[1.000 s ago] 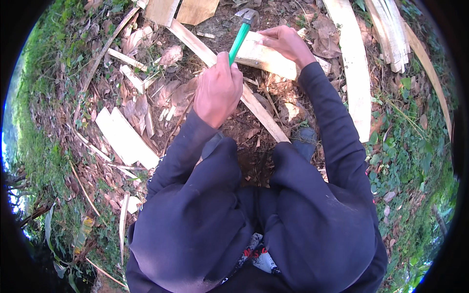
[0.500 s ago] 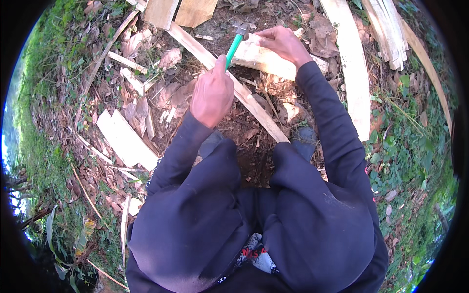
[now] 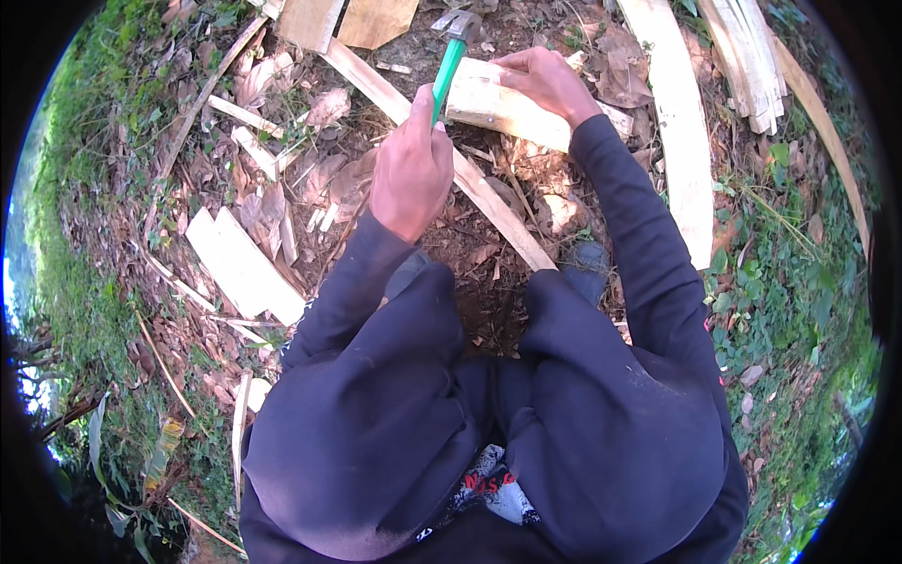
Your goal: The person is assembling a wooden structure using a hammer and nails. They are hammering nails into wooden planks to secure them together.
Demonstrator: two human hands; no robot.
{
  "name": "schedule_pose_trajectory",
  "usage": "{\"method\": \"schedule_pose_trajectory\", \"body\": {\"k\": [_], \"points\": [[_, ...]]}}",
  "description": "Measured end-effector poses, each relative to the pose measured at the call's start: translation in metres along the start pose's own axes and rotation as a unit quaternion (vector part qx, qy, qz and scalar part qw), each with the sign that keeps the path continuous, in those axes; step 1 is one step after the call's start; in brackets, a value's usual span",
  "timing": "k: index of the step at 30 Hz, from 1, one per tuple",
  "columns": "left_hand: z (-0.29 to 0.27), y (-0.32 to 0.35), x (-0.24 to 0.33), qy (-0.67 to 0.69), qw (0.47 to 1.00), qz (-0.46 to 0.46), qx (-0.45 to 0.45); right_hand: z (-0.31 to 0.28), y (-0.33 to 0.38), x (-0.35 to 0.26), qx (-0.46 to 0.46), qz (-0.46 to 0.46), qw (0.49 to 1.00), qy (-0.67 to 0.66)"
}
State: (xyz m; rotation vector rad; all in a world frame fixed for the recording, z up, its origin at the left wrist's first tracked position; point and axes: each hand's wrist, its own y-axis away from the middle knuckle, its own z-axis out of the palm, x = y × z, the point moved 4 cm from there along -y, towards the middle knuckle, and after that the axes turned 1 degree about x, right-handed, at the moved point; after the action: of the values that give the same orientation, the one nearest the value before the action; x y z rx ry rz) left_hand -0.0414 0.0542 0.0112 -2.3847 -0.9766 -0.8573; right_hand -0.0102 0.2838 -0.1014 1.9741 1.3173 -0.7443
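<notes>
My left hand (image 3: 411,179) is wrapped around the green handle of a claw hammer (image 3: 448,77). Its metal head is raised beyond the left end of a short pale wooden board (image 3: 503,111). On the far side of that board, my right hand (image 3: 552,83) has its fingers closed on the upper edge, near the left end. Whether a nail is also between those fingertips is too small to tell. A long narrow wooden strip (image 3: 493,207) runs diagonally under the hammer side of the board toward my right foot.
Long planks (image 3: 681,141) lie to the right, with a stack of split boards (image 3: 742,66) beyond. Two wide boards (image 3: 376,21) are at the far edge. Short slabs (image 3: 244,268) sit left among dry leaves and wood scraps. Grass (image 3: 103,244) borders the left side.
The hammer head has lifted away from the board, up and slightly left, as my left hand tilted. My right hand stays at the board's edge.
</notes>
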Motion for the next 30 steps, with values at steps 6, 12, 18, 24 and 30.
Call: {"method": "schedule_pose_trajectory", "body": {"k": [6,12,18,24,30], "points": [[0.008,0.009,-0.021,-0.042,0.997,-0.007,-0.057,-0.007,0.003,-0.009,0.018,-0.005,1.000,0.015],[0.014,0.015,-0.022,-0.079,0.991,-0.035,-0.105,-0.001,0.002,-0.005,0.010,0.008,1.000,-0.005],[-0.006,0.000,-0.001,0.001,0.999,-0.039,-0.028,-0.003,0.004,-0.005,0.001,0.004,1.000,0.021],[0.003,0.004,-0.019,-0.025,0.997,0.011,-0.073,-0.009,0.004,-0.016,-0.003,0.009,1.000,0.025],[0.006,0.008,-0.021,-0.038,0.993,-0.054,-0.101,-0.004,0.007,-0.014,-0.014,0.023,1.000,0.001]]}}
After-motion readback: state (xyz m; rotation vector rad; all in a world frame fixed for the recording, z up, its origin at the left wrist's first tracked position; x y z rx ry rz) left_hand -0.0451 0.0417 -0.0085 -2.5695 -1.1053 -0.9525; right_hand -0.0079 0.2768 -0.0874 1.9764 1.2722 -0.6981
